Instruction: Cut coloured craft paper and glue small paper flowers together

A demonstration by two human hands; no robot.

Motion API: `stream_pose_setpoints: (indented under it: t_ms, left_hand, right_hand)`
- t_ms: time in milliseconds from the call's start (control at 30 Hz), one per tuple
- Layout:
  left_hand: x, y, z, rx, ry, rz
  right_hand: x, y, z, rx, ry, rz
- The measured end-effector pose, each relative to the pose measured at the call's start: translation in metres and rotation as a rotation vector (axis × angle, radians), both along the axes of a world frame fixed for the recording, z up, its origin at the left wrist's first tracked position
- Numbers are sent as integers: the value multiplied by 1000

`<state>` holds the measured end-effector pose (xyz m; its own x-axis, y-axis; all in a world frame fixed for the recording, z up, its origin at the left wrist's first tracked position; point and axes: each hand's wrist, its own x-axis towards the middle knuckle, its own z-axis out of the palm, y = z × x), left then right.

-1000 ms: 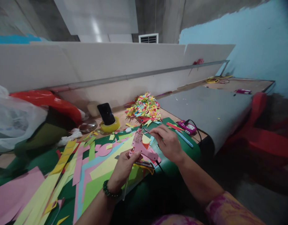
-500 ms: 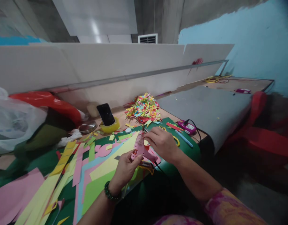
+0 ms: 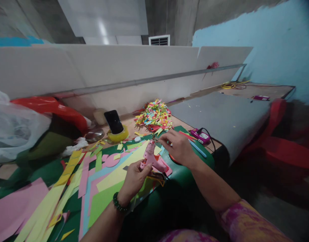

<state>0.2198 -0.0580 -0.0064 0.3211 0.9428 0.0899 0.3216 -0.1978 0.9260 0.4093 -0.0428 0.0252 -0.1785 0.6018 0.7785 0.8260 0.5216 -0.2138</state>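
My left hand (image 3: 134, 177), with a green bead bracelet on its wrist, is closed round the rear of a pink glue gun (image 3: 149, 153). The gun's nozzle points up and away from me. Just right of the nozzle, my right hand (image 3: 178, 145) pinches a small thin thing, too small to name. Beneath both hands lie coloured paper sheets (image 3: 114, 179) in yellow, green, blue and pink. A pile of small paper flowers (image 3: 156, 116) sits beyond the nozzle. Near my right hand is a blue pen-like stick (image 3: 198, 149).
A phone (image 3: 114, 121) leans on a yellow tape roll (image 3: 118, 134). A purple power socket (image 3: 200, 135) with a black cord stands right. Plastic bags (image 3: 17, 131) crowd the left side, a red chair (image 3: 282, 144) the right. Paper strips (image 3: 66, 171) cover the table's left part.
My right hand has moved slightly up and right, away from the glue gun's nozzle, its fingers still pinched. My left hand keeps its hold, and the gun has shifted slightly.
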Motion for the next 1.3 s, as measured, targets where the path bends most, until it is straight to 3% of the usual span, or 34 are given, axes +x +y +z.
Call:
stream_pose_setpoints:
  t_ms: [67,233,333,533,767,900,1100,1300]
  left_hand:
    - [0,-1,0,21,4,-6]
    - [2,-5,2,58,-4,-38]
    - [4,-8,4,18,-55,-89]
    - [4,-6,0,13,-73,-52]
    - [6,-8,0,-95,-139,-118]
    - [6,-7,-1,-66,-94,-62]
    - [3,-3,-2,-15,-31,39]
    - [6,-5,2,17,-14,44]
  right_hand:
    - [-3,-4,-1,-35,-5,77]
    - [-9,-5,-5,-32,-76,37]
    - [-10,-3,-2,0,-183,9]
    - [-6,-1,1,25,-438,39]
    - [-1,-2,3,49,-467,43]
    - [-2,5,5,67,-529,-8]
    - [8,7,5,91,-290,-203]
    - [-11,-19,-7,54,-285,77]
